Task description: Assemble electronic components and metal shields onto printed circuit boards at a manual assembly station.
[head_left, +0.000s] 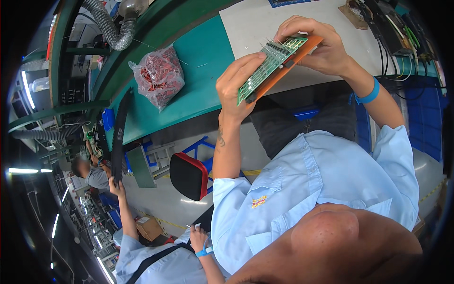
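Observation:
Above the workbench, both my hands hold a green circuit board (263, 75) tilted on a slant, with rows of metal pins and component leads standing up from it. Against its underside lies an orange plate (306, 48). My left hand (235, 84) grips the lower left end, fingers on the board's face. At the upper right end, my right hand (326, 46) is closed round the board and plate, its fingertips near the pins. A blue band (370, 92) circles my right wrist.
The bench has a teal mat (203, 54) and a pale sheet (243, 26). A clear bag of red parts (160, 78) lies at left; cables (390, 35) crowd the right. Behind are a black-and-red stool (188, 177) and a co-worker's hand (117, 187) on a long black strip (119, 137).

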A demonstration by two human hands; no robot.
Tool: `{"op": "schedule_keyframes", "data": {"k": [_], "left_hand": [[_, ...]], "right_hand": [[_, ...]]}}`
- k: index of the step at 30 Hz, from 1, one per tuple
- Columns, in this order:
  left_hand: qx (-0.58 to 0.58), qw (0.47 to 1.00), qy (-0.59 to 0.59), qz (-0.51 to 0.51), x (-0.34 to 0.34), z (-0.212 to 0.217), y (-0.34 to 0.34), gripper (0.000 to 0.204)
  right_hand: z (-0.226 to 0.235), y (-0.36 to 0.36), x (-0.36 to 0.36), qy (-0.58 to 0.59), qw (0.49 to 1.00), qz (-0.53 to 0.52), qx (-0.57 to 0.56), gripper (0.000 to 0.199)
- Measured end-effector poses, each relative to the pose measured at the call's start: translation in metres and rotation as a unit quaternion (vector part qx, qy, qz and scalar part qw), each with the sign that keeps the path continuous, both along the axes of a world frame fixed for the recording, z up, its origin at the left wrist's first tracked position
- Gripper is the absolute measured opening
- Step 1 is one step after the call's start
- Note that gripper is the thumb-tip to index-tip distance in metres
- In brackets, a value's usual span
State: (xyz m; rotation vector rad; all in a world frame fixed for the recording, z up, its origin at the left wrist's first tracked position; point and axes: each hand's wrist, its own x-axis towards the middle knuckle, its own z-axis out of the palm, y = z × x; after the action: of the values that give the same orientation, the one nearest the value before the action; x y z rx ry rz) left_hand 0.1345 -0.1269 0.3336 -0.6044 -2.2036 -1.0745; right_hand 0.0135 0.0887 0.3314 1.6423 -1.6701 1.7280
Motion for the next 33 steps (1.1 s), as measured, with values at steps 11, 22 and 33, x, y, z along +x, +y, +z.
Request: {"op": "schedule_keyframes", "data": {"k": [11, 22, 33], "left_hand": [[0.034, 0.999, 0.007, -0.013, 0.0, -0.011, 0.002, 0.038], [0.091, 0.995, 0.016, -0.044, -0.002, -0.02, 0.003, 0.033], [0.103, 0.993, 0.001, -0.064, -0.001, -0.025, 0.0, 0.043]], "right_hand": [[-0.004, -0.001, 0.003, 0.018, 0.999, -0.019, 0.021, 0.05], [0.003, -0.004, 0.014, 0.07, 0.996, -0.049, 0.002, 0.04], [0.004, -0.001, 0.016, 0.13, 0.989, -0.07, 0.004, 0.033]]}}
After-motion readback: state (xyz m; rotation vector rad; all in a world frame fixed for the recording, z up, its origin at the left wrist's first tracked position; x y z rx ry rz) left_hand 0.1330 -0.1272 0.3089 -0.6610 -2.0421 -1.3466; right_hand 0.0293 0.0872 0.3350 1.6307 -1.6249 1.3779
